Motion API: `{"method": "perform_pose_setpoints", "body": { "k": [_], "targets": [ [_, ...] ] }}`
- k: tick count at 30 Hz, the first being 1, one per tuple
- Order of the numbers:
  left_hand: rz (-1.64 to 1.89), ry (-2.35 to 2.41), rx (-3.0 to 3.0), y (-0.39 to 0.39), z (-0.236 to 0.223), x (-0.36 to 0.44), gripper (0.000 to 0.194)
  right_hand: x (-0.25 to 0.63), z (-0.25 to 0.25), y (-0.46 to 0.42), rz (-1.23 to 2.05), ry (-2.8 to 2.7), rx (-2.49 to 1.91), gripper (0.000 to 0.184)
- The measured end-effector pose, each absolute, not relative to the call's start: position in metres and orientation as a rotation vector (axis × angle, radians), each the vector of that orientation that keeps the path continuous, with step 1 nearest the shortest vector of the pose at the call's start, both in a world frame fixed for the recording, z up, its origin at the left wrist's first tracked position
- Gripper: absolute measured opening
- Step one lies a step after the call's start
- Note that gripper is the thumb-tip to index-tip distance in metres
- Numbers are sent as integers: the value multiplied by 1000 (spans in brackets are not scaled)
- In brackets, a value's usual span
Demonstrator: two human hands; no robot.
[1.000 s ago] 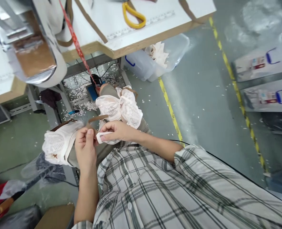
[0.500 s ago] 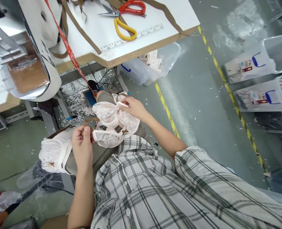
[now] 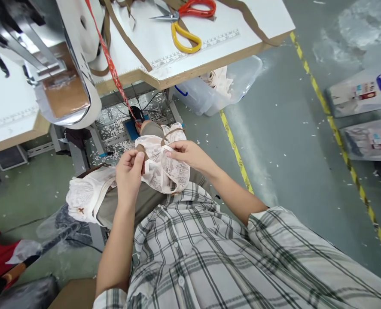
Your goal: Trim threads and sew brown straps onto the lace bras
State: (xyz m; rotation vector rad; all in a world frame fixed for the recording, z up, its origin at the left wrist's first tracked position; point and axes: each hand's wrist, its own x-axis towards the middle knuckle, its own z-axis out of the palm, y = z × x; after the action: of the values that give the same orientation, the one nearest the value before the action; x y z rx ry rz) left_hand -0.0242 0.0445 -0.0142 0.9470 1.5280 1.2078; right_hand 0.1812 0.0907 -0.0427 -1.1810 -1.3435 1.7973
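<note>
A white lace bra [image 3: 179, 169] with brown trim lies over my lap, held between both hands. My left hand [image 3: 129, 171] is closed, with thumb and forefinger pinching a brown strap [image 3: 141, 148] at the bra's left side. My right hand [image 3: 195, 158] pinches the white edge of the bra near its middle, the fingertips only a short way from the left ones. Part of the bra is folded over, so its full shape is hidden. On my left thigh rests another white lace piece [image 3: 84, 193] with a small brown bow, touched by neither hand.
Ahead stands a white worktable [image 3: 164, 71] with red-and-yellow scissors [image 3: 185, 25], brown straps and a machine [image 3: 71, 94] at left. A red cord [image 3: 113, 64] runs down to the pedal area. Clear bins [image 3: 206, 98] stand on the floor under the table and at right.
My hands have come closer together, the left moving right and up with the brown strap. The bra's lower cup has folded inward. The whole view has shifted slightly.
</note>
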Motion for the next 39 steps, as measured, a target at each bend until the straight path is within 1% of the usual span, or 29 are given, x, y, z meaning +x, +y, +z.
{"method": "perform_pose_setpoints", "body": {
  "k": [6, 12, 21, 23, 25, 27, 29, 31, 34, 37, 38, 39],
  "targets": [
    [1136, 1501, 988, 46, -8, -21, 17, 170, -27, 80, 1853, -1361, -1114, 37],
    [1118, 1465, 998, 44, -5, -20, 16, 164, -24, 76, 1952, -1313, -1069, 39],
    [1130, 1445, 977, 44, -7, -21, 16, 164, -22, 75, 1967, -1361, -1082, 41],
    [1131, 1445, 975, 44, -7, -21, 17, 165, -23, 75, 1837, -1487, -1132, 41],
    [1136, 1444, 969, 44, -6, -21, 18, 164, -25, 73, 1498, -1636, -1223, 43],
    [1156, 1442, 966, 43, -4, -21, 20, 161, -27, 69, 1132, -1742, -1258, 50],
    [1179, 1442, 966, 40, 0, -22, 21, 155, -26, 64, 888, -1817, -1255, 56],
    [1207, 1453, 955, 35, 3, -23, 21, 151, -25, 58, 714, -1838, -1302, 60],
    [1264, 1467, 904, 27, 7, -27, 20, 150, -20, 55, 539, -1776, -1418, 65],
    [1309, 1447, 853, 19, 10, -32, 19, 158, -8, 55, 509, -1817, -1463, 75],
    [1320, 1440, 838, 17, 10, -34, 19, 161, -3, 54, 523, -1872, -1461, 74],
    [1328, 1435, 824, 14, 11, -35, 19, 164, 3, 54, 554, -1940, -1445, 69]
  ]
}}
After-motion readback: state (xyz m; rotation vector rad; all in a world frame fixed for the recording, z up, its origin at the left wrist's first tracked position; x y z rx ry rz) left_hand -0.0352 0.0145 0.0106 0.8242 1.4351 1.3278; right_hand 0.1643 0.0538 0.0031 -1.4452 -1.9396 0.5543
